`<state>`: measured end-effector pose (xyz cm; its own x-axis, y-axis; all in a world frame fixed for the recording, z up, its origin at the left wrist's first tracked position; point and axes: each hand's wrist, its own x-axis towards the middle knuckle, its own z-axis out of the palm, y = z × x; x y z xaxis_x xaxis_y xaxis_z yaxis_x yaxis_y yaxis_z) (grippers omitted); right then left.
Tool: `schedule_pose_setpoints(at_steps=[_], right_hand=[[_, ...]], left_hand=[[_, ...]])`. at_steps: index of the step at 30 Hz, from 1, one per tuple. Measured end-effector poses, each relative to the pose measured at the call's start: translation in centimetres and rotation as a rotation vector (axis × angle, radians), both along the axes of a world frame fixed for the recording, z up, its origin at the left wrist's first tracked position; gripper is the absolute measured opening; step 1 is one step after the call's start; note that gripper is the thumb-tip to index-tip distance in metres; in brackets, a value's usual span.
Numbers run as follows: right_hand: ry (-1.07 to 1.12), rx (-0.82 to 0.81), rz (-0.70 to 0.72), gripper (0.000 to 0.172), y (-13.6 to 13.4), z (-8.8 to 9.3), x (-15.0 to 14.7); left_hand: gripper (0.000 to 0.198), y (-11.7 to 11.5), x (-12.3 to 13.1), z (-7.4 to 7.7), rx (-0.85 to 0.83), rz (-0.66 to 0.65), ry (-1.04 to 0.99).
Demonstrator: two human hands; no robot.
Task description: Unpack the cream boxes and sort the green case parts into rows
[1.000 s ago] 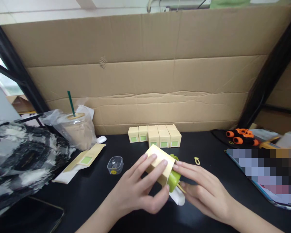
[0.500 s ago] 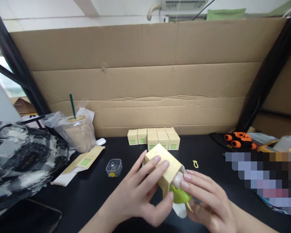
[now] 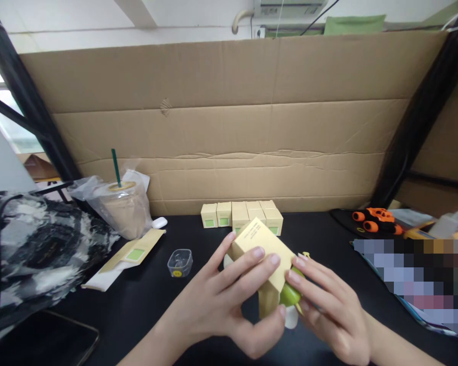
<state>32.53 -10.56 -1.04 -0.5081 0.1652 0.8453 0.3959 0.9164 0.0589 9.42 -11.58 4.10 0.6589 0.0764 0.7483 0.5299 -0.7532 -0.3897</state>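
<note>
My left hand (image 3: 232, 300) is closed around a pale yellow cardboard box (image 3: 265, 249), fingers over its printed upper face and thumb low by its open end. The box is tilted, with the open end toward the right. At that opening my right hand (image 3: 330, 305) is closed on a shiny green rounded object (image 3: 290, 295), which sits partly inside the box. A thin yellow piece hangs from it near my fingertips. A white box flap (image 3: 291, 317) sticks out below. What kind of thing the green object is I cannot make out.
Several small yellow boxes (image 3: 217, 215) stand in a row at the back. Left of my hands are a clear plastic cup (image 3: 180, 263), a flattened yellow packet (image 3: 133, 254), a bagged drink (image 3: 124, 213) and a phone (image 3: 41, 338). An orange toy car (image 3: 377, 220) is at right.
The box has shifted slightly right. The green object has gone deeper into it, and the white part seen above it before is hidden now.
</note>
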Motion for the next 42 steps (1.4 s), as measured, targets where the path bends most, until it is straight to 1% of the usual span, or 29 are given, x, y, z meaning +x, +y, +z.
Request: schedule_pose_setpoints(at_steps=[4, 5, 6, 7, 8, 9, 11, 13, 15, 17, 20, 22, 24, 27, 29, 30, 32, 35, 38, 40, 42], right_hand=[[0.105, 0.114, -0.046, 0.033, 0.3, 0.6, 0.2], [0.155, 0.103, -0.077, 0.028, 0.4, 0.7, 0.0], [0.214, 0.05, -0.107, 0.024, 0.5, 0.7, -0.3], [0.268, -0.052, -0.126, 0.02, 0.5, 0.7, -0.6], [0.314, -0.195, -0.119, 0.016, 0.6, 0.6, -1.0], [0.349, -0.361, -0.08, 0.011, 0.7, 0.6, -1.4], [0.423, -0.714, 0.049, 0.003, 0.8, 0.5, -2.2], [0.514, -1.044, 0.166, 0.009, 0.8, 0.4, -2.7], [0.613, -1.288, 0.244, 0.014, 0.5, 0.4, -2.9], [0.679, -1.441, 0.298, 0.019, 0.2, 0.4, -2.9], [0.729, -1.542, 0.421, 0.026, -0.2, 0.5, -2.6], [0.743, -1.653, 0.544, 0.032, -0.4, 0.6, -2.5], [0.776, -1.825, 0.66, 0.035, -0.5, 0.7, -2.6], [0.822, -2.087, 0.786, 0.038, -0.9, 0.5, -2.7], [0.826, -2.241, 0.842, 0.041, -1.1, 0.3, -2.7], [0.824, -2.297, 0.854, 0.044, -1.2, 0.2, -2.7], [0.826, -2.345, 0.864, 0.049, -1.4, -0.1, -2.7], [0.786, -2.321, 0.898, 0.052, -1.5, -0.2, -2.8], [0.742, -2.324, 0.912, 0.048, -1.5, 0.0, -3.0], [0.713, -2.343, 0.894, 0.045, -1.4, 0.2, -3.1], [0.681, -2.365, 0.879, 0.046, -1.3, 0.3, -3.1]], left_hand=[[0.031, 0.2, 0.7, 1.2, 0.084, 0.045, 0.086], [0.032, 0.3, 0.8, 1.5, 0.095, 0.066, 0.109], [0.034, 0.6, 0.9, 1.6, 0.085, 0.092, 0.124], [0.037, 0.8, 0.9, 1.6, 0.055, 0.119, 0.136], [0.041, 1.0, 0.8, 1.5, 0.012, 0.145, 0.15], [0.044, 1.3, 0.7, 1.3, -0.042, 0.169, 0.165], [0.046, 1.6, 0.4, 1.0, -0.167, 0.2, 0.202], [0.044, 1.7, 0.2, 1.0, -0.298, 0.197, 0.232], [0.042, 1.6, 0.3, 1.5, -0.422, 0.171, 0.24], [0.041, 1.5, 0.6, 2.6, -0.52, 0.129, 0.251], [0.048, 1.6, 1.5, 4.9, -0.651, 0.1, 0.295], [0.059, 2.0, 2.3, 6.5, -0.773, 0.14, 0.312], [0.065, 2.6, 3.1, 7.7, -0.92, 0.204, 0.343], [0.081, 3.4, 3.9, 8.5, -1.106, 0.28, 0.436], [0.089, 3.7, 4.0, 8.5, -1.17, 0.299, 0.48], [0.09, 3.7, 3.9, 8.4, -1.19, 0.298, 0.487], [0.089, 3.7, 3.6, 8.1, -1.231, 0.286, 0.483], [0.088, 3.6, 3.1, 8.0, -1.306, 0.276, 0.475], [0.074, 3.7, 2.8, 8.5, -1.353, 0.299, 0.526], [0.064, 3.8, 2.8, 8.9, -1.346, 0.323, 0.56], [0.059, 4.1, 3.0, 9.3, -1.319, 0.352, 0.583]])
